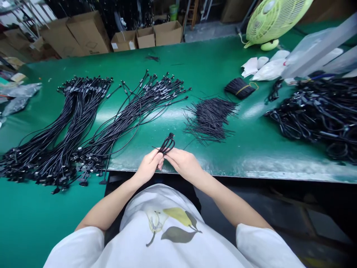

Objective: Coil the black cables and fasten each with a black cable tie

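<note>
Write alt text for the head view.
A person's left hand and right hand hold a looped black cable at the near edge of a glossy green table. Long black cables lie left; thin black strips and tangled black cables lie right.

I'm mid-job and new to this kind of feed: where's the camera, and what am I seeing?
There is no machine: you see a person's two bare hands. One camera, worn on the head, looks forward and down, so the white shirt shows at the bottom. The left hand and right hand meet near the front edge of the green table, holding a looped black cable. Long black cables lie on the left. Right of the hands is a loose pile of thin black strips, with a banded bundle beyond it. Farther right sits a tangled heap of black cables, with a fan behind.
</note>
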`<state>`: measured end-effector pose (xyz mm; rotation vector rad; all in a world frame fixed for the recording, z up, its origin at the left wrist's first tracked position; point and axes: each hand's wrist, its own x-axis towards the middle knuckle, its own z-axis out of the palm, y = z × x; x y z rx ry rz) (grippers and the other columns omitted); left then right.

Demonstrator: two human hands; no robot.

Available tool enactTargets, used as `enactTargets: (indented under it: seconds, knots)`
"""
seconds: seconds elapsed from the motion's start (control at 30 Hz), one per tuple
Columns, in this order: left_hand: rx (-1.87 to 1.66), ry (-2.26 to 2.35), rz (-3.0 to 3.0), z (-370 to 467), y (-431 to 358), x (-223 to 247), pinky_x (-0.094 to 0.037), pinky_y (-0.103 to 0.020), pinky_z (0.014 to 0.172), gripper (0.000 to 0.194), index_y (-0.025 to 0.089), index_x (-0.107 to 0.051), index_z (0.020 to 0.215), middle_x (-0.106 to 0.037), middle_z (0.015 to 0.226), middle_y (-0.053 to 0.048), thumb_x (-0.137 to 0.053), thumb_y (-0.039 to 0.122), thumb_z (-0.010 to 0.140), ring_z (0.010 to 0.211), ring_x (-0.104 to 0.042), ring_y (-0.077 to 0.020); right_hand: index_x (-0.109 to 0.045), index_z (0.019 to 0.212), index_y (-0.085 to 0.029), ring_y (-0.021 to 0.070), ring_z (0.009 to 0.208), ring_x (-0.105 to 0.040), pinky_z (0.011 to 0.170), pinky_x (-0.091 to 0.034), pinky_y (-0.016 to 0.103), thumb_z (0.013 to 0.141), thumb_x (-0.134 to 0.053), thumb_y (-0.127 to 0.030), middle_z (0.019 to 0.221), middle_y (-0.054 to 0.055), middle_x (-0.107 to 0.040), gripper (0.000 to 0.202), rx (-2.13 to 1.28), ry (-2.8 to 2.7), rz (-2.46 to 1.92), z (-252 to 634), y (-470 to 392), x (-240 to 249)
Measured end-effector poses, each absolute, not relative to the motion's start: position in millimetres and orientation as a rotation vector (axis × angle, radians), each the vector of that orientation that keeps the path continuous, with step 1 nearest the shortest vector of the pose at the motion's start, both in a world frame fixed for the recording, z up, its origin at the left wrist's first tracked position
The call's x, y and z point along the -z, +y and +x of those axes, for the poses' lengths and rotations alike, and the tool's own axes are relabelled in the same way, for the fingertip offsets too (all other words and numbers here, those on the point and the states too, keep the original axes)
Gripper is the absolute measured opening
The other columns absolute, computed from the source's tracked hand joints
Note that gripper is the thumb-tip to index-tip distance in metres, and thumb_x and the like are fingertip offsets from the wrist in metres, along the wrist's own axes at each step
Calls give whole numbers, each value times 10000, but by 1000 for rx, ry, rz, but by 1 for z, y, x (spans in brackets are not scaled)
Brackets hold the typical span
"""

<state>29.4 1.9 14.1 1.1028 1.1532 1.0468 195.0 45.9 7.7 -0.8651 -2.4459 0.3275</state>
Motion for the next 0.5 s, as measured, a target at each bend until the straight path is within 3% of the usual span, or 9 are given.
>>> enactTargets:
  seconds: [0.17, 0.33, 0.5]
  knots:
    - [-937, 1480, 1405, 25, 4, -12, -371, -246, 590, 293, 157, -623, 1068, -458, 592, 49, -412, 311, 936, 532, -437, -103, -581, 758, -165, 141, 617, -478, 596, -305, 314, 968, -401, -152, 657, 25, -542, 277, 272, -2571, -726, 191, 41, -17]
    - [-703, 1435, 1323, 18, 4, -11, -361, -242, 537, 243, 154, -590, 748, -458, 514, 44, -415, 270, 869, 496, -442, -107, -618, 977, -138, 191, 962, -528, 807, -368, 342, 951, -358, -95, 1030, 99, -619, 265, 451, -2710, -113, 189, 55, -30]
    - [-719, 1186, 1073, 13, -2, -17, -377, -228, 511, 207, 164, -554, 746, -424, 489, 79, -533, 359, 811, 461, -400, -79, -586, 807, -141, 158, 676, -475, 669, -352, 328, 943, -384, -94, 741, 44, -539, 247, 406, -2803, 25, 186, 63, -41]
